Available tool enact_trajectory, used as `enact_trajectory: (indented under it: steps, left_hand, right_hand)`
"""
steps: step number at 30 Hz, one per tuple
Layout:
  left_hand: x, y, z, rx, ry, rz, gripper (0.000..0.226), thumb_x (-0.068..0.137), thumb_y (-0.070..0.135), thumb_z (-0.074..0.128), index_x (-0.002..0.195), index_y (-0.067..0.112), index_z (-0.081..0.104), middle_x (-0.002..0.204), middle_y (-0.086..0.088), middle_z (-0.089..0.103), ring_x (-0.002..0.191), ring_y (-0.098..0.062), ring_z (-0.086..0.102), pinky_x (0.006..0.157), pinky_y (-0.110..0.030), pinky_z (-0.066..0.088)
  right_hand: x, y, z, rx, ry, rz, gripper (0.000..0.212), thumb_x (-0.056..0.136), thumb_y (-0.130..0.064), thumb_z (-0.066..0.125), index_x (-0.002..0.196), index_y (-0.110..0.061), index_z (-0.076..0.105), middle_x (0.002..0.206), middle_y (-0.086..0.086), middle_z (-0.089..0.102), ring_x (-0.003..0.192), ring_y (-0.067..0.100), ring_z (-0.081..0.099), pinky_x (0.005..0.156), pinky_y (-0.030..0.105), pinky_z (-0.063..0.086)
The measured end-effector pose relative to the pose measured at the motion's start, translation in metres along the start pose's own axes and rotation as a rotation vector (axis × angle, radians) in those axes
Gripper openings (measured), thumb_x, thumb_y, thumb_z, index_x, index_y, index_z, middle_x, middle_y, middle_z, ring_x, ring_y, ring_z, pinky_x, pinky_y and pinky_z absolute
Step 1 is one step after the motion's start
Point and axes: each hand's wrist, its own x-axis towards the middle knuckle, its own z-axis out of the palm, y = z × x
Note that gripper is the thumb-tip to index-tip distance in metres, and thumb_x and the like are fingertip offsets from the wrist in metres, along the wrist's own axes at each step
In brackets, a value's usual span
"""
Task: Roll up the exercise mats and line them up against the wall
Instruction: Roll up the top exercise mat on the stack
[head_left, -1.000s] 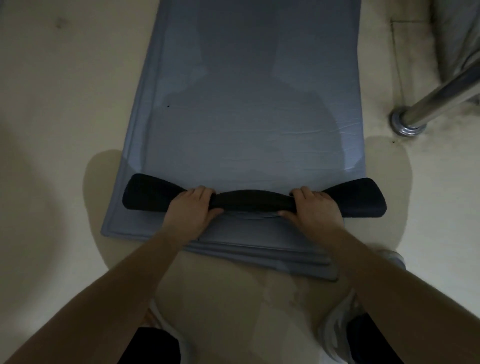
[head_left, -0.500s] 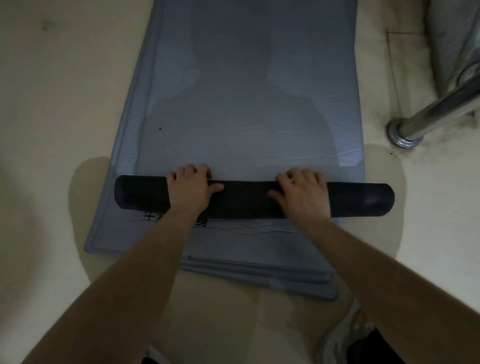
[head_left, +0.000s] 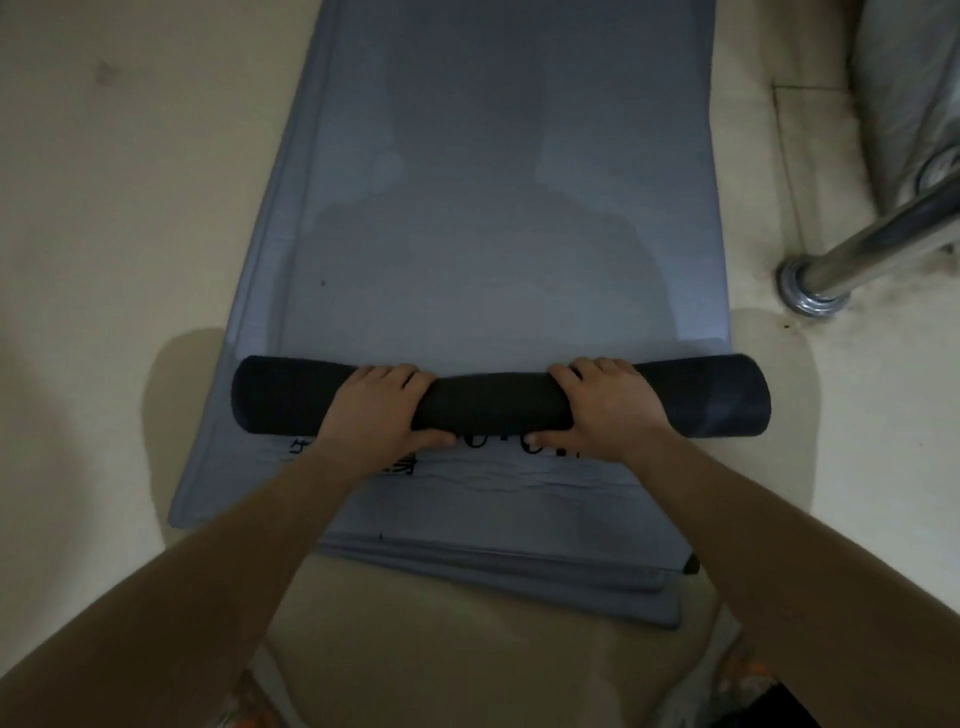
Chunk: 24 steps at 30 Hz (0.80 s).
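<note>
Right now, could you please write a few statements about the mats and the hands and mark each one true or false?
1. The left hand and right hand both grip the dark roll. True.
2. The blue-grey mat is rolled up completely. False: most of it lies flat beyond the roll.
3. A shiny metal pole meets the floor to the right of the mat. True.
4. The roll stands upright against a wall. False: it lies crosswise on the mat.
5. Only one mat is on the floor. False: edges of further mats show stacked beneath its near end.
</note>
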Motion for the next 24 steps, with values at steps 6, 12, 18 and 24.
enact_trajectory:
  steps: [6, 12, 18, 24]
  left_hand:
    - [-0.023, 0.011, -0.024, -0.28, -0.437, -0.014, 0.109, 0.05, 0.106, 0.026, 0.123, 0.031, 0.058, 0.114, 0.006, 0.067, 0.098, -0.015, 0.061, 0.084, -0.034, 0.051]
    - [0.01, 0.004, -0.042, -0.444, -0.658, -0.155, 0.072, 0.071, 0.076, 0.067, 0.128, 0.032, 0.061, 0.125, 0.002, 0.065, 0.102, -0.015, 0.059, 0.084, -0.032, 0.046]
    - [-0.026, 0.057, -0.02, -0.107, 0.195, -0.237, 0.068, 0.083, 0.069, 0.056, 0.137, 0.028, 0.054, 0.14, -0.009, 0.056, 0.128, -0.038, 0.051, 0.107, -0.058, 0.032]
    - [0.022, 0.032, 0.001, -0.009, -0.021, -0.054, 0.114, 0.066, 0.081, 0.064, 0.157, 0.03, 0.018, 0.156, -0.008, 0.037, 0.144, -0.035, 0.028, 0.117, -0.061, 0.014]
  right_hand:
    - [-0.043, -0.008, -0.012, 0.282, -0.307, 0.023, 0.091, 0.062, -0.1, 0.043, 0.12, -0.031, 0.057, 0.112, -0.002, 0.066, 0.098, 0.02, 0.061, 0.087, 0.038, 0.051]
    - [-0.085, -0.032, 0.026, 0.032, 0.165, 0.18, 0.086, 0.081, -0.084, 0.03, 0.141, -0.024, 0.047, 0.13, 0.01, 0.059, 0.118, 0.035, 0.054, 0.107, 0.058, 0.035]
    - [-0.028, 0.013, -0.021, 0.071, -0.074, 0.077, 0.083, 0.082, -0.089, 0.022, 0.138, -0.031, 0.041, 0.122, 0.006, 0.06, 0.107, 0.029, 0.057, 0.092, 0.044, 0.044]
    - [-0.029, -0.015, 0.01, 0.058, 0.282, 0.231, 0.082, 0.087, -0.076, 0.041, 0.148, -0.022, 0.038, 0.148, 0.016, 0.042, 0.139, 0.039, 0.037, 0.117, 0.058, 0.016]
